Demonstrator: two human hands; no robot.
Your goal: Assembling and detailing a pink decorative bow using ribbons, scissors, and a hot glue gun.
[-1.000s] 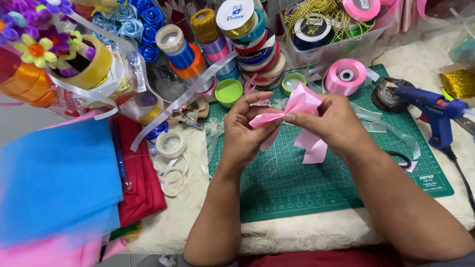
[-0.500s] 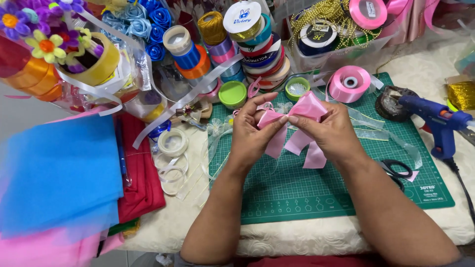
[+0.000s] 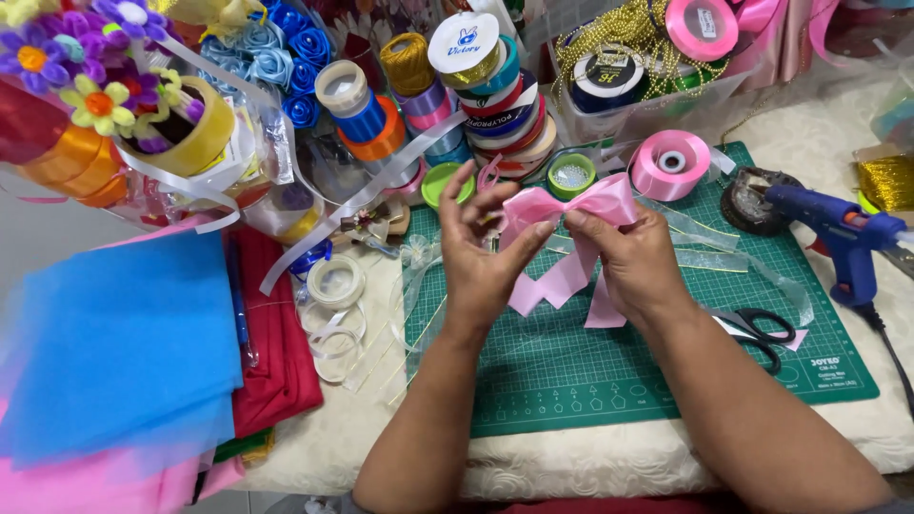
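A pink satin ribbon bow [image 3: 569, 214] is held up over the green cutting mat [image 3: 628, 371]. Its two tails hang down toward the mat. My right hand [image 3: 628, 262] pinches the bow's middle from the right side. My left hand [image 3: 481, 252] grips the left loop with thumb and forefinger while its other fingers are spread upward. Both forearms reach in from the bottom edge.
A pink ribbon roll [image 3: 670, 164] and a blue glue gun [image 3: 838, 233] sit on the mat's right part, black scissors [image 3: 757, 330] near my right wrist. Stacked ribbon spools [image 3: 486, 90] crowd the back. Blue and red fabric [image 3: 124, 343] lies left, with clear tape rolls [image 3: 335, 286].
The bow has been lifted slightly and its loops spread wider. My left hand's fingers have opened upward from a closed grip.
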